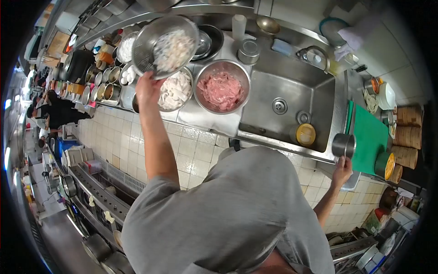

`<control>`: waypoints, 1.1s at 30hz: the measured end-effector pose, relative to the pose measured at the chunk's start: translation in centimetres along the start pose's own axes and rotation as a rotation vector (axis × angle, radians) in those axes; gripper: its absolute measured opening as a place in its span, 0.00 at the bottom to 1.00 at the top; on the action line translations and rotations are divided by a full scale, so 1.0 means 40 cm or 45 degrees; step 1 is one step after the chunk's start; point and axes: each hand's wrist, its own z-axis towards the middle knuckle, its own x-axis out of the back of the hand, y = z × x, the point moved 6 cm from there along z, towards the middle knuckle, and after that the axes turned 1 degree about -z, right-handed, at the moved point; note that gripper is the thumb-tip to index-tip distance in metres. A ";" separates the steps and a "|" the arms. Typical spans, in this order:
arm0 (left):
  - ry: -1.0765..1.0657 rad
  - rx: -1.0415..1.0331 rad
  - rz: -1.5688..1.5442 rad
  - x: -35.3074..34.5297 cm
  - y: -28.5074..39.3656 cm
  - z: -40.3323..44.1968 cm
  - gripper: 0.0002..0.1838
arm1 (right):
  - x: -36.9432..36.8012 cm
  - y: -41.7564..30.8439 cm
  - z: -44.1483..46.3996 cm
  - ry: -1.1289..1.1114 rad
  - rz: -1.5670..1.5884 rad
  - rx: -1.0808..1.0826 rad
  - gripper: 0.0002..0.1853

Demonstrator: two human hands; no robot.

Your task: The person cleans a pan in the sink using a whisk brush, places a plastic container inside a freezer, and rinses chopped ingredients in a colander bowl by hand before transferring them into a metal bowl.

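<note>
Holding two things at once: left hand (149,93) has its fingers clamped on the near rim of a colander (144,39), right hand (342,172) has its fingers clamped on the near side of a pot (343,146); can't tell if they grip a handle. Colander is just beyond the left fingers, raised over the desk (207,121), pale food (173,48) inside on the side toward the right hand. Just right of the left fingers: a bowl of white strips (175,91), partly under the colander. Next to that, further right of them, a bowl (247,82) of pink meat (222,90). Eggs (128,75) sit near, left of the left fingers. Pot is just ahead of the right fingers, by the sink's (273,77) right edge. Right of those fingers, near: green board (368,137). Left of them, in the sink: yellow tub (305,134). Person in dark clothes (59,109) stands well left of the left fingers.
</note>
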 end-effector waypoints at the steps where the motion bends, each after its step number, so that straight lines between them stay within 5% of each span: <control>1: -0.039 -0.017 -0.034 0.022 0.018 -0.051 0.13 | 0.031 0.012 0.036 -0.004 0.001 -0.004 0.14; 6: 0.001 -0.181 0.048 0.131 0.046 -0.321 0.11 | 0.211 0.019 0.248 0.178 -0.367 0.127 0.18; 11: 0.011 -0.262 -0.005 0.083 -0.046 -0.651 0.11 | 0.281 0.157 0.460 0.121 -0.202 0.233 0.18; 14: 0.089 -0.037 -0.116 0.109 -0.231 -0.778 0.15 | 0.289 0.206 0.492 0.113 -0.634 0.569 0.14; 19: 0.063 0.355 -0.090 -0.141 -0.579 -1.108 0.22 | 0.301 0.291 0.485 -0.089 -0.500 0.476 0.12; 21: 0.105 0.496 -0.044 -0.239 -0.681 -1.219 0.18 | 0.307 0.274 0.475 -0.126 -0.408 0.517 0.12; 24: -0.064 0.667 -0.032 -0.331 -0.777 -1.307 0.16 | 0.313 0.270 0.477 -0.220 -0.362 0.500 0.11; 26: -0.127 0.606 0.352 -0.289 -0.833 -1.306 0.18 | 0.311 0.333 0.496 -0.187 -0.399 0.602 0.12; 28: -0.310 0.657 0.134 -0.363 -0.827 -1.325 0.20 | 0.341 0.306 0.478 -0.072 -0.484 0.671 0.11; 29: -0.304 0.646 0.069 -0.380 -0.821 -1.336 0.21 | 0.353 0.277 0.475 -0.173 -0.411 0.491 0.10; 33: -0.183 0.582 -0.041 -0.361 -0.830 -1.334 0.23 | 0.366 0.272 0.481 -0.145 -0.311 0.565 0.11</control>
